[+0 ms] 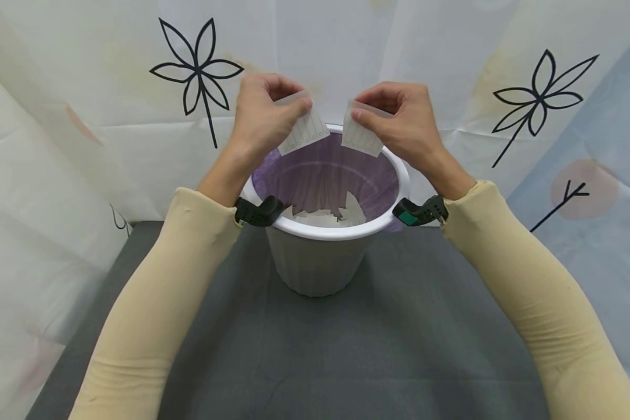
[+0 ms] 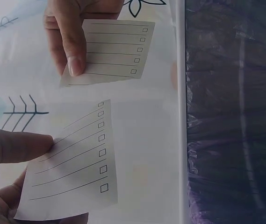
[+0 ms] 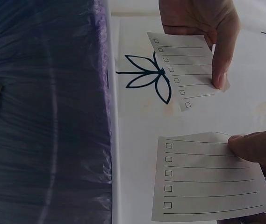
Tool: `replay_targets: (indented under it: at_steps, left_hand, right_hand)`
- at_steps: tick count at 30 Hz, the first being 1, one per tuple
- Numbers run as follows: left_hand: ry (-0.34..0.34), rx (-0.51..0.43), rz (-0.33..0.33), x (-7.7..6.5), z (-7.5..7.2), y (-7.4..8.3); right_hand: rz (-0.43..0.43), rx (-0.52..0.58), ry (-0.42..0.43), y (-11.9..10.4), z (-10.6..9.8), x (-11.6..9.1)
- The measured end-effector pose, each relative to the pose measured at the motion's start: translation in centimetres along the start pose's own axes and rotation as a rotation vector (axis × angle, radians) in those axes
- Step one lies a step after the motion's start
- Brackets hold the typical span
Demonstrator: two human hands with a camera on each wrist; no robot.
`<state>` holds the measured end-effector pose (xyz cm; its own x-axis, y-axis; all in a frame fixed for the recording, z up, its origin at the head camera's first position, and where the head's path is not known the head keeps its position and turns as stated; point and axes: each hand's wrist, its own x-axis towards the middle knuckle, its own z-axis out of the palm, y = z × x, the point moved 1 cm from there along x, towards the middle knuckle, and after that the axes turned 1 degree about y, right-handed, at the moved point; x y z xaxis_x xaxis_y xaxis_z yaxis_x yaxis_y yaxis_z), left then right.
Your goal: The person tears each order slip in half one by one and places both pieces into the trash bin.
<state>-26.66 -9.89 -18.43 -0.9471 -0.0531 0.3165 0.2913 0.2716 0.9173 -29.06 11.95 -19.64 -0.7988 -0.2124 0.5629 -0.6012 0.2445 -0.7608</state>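
Note:
My left hand (image 1: 270,114) pinches a piece of lined paper (image 1: 305,133) between thumb and fingers, above the far left of the bin's rim. A second piece of lined paper (image 1: 361,139) is pinched by my right hand (image 1: 405,119), with a gap between the two pieces. Rows of small checkboxes run along one edge of each, as the left piece (image 2: 76,172) and right piece (image 3: 207,179) show in the wrist views. Below stands a white bin (image 1: 315,262) lined with a purple bag (image 1: 320,172). Torn paper scraps (image 1: 320,219) lie inside it.
The bin stands on a dark grey cloth-covered table (image 1: 315,356). Behind it hangs a pale curtain (image 1: 315,46) with black leaf drawings. Black bands (image 1: 259,211) circle both wrists, close to the bin's white rim (image 1: 336,233).

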Motion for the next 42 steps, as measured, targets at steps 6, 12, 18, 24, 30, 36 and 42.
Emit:
replay_targets:
  at_steps: [6, 12, 18, 24, 30, 36, 42]
  left_hand:
    - [-0.006, 0.015, -0.008, 0.5, 0.25, -0.07]
    - [-0.013, 0.006, -0.01, 0.75, 0.5, -0.1]
    - [-0.016, -0.003, -0.016, 0.81, 0.57, -0.21]
    - [-0.048, -0.001, -0.012, 0.78, 0.6, -0.35]
    - [-0.093, 0.029, 0.017, 0.65, 0.65, -0.58]
    - [-0.122, 0.074, -0.006, 0.52, 0.37, -0.67]
    - [-0.125, 0.086, -0.028, 0.36, 0.13, -0.54]
  right_hand:
    - [0.023, 0.014, -0.024, 0.26, 0.3, 0.68]
    - [0.009, -0.055, -0.048, 0.5, 0.5, 0.93]
    - [0.02, -0.09, -0.064, 0.58, 0.54, 0.88]
    - [0.026, -0.089, -0.08, 0.61, 0.59, 0.79]
    - [0.037, -0.08, -0.096, 0.66, 0.79, 0.81]
    - [0.033, -0.103, -0.12, 0.69, 0.81, 0.74]
    - [0.064, -0.093, -0.113, 0.5, 0.53, 0.66]
